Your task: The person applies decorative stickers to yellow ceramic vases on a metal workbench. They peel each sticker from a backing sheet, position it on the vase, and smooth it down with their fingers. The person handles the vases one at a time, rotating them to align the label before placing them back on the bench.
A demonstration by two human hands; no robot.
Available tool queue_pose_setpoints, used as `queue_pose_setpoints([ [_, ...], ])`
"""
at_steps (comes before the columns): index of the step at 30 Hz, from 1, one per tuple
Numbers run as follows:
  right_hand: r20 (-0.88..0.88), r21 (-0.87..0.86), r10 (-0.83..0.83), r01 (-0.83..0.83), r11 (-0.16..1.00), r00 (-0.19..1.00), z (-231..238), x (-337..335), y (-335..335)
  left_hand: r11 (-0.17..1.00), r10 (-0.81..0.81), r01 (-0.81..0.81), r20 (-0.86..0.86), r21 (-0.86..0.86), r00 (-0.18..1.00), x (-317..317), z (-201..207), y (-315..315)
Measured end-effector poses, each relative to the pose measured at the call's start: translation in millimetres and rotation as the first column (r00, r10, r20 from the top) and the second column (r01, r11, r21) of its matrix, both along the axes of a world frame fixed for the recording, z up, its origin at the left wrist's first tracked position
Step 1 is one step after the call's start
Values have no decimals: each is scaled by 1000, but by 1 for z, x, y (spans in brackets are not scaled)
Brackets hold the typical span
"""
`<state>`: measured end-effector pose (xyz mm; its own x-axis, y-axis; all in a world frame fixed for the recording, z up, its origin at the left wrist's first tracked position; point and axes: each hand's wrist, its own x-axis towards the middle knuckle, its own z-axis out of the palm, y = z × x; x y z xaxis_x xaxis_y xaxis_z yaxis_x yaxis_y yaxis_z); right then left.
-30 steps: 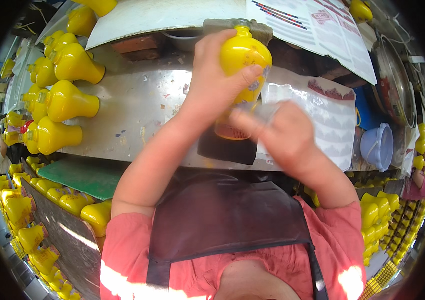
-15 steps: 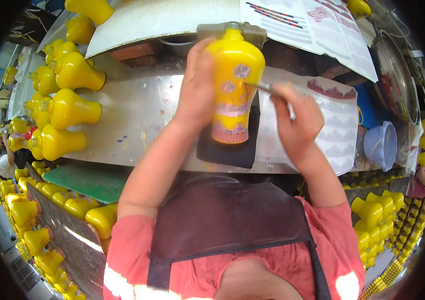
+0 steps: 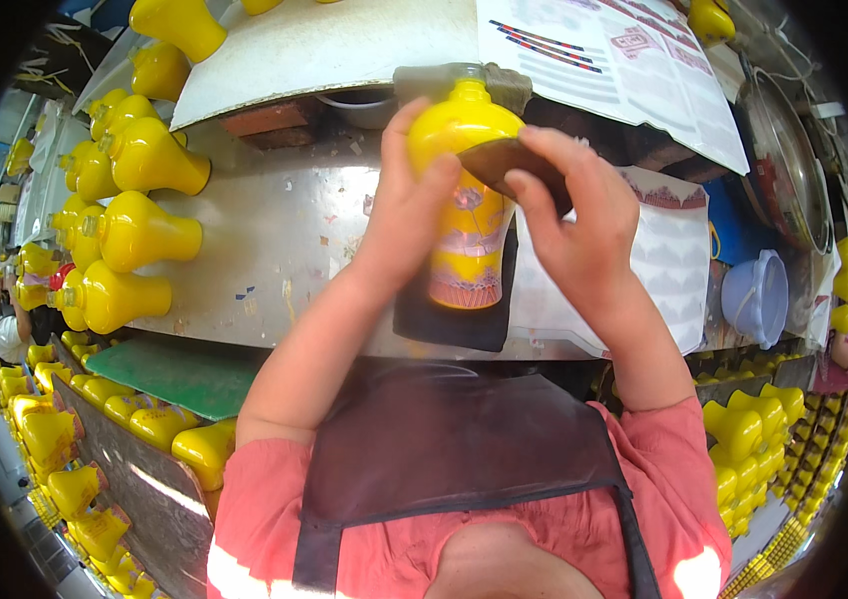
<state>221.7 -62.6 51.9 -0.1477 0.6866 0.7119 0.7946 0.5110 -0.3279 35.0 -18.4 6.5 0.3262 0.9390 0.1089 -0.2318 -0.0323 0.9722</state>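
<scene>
A yellow vase-shaped bottle (image 3: 466, 280) lies in front of me, its neck pointing away toward a folded grey-brown cloth (image 3: 509, 88). Purple flower decals and a patterned band decorate its lower body. My left hand (image 3: 406, 205) grips its left side, the thumb across the front. In my right hand (image 3: 588, 195) is a dark, flat scraper-like piece (image 3: 516, 170), pinched between thumb and fingers. It lies over the bottle's upper right body and hides part of the decals there. Beneath the bottle is a black pad (image 3: 454, 327).
Decal sheets (image 3: 648, 262) lie to the right, with another printed sheet (image 3: 633, 75) beyond. A lilac bucket (image 3: 755, 297) stands at the right. Several yellow bottles (image 3: 149, 155) line the table's left side. A green board (image 3: 179, 374) sits at lower left.
The thin tool in my right hand has been replaced by the dark flat scraper-like piece, now over the upper bottle. The bottle appears slightly lower in the view, as does the table.
</scene>
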Motion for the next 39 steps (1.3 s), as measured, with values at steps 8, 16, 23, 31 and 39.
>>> queue_pose_setpoints([
  [8,-224,-38,114,-126,991,968,28,-4,23,937,107,3,-298,349,949,-8,-12,4],
  [16,-209,-178,93,-132,975,973,52,0,53,838,266,-2,-406,546,874,-9,-3,6],
  [23,180,-136,-11,36,990,984,59,-9,65,841,348,-118,-361,527,865,4,11,29],
  [31,430,47,-137,129,991,892,49,-2,47,946,234,-172,-215,274,948,7,8,35],
  [39,444,-24,381,-414,910,811,48,-27,-3,990,104,-85,-176,110,979,4,17,45],
])
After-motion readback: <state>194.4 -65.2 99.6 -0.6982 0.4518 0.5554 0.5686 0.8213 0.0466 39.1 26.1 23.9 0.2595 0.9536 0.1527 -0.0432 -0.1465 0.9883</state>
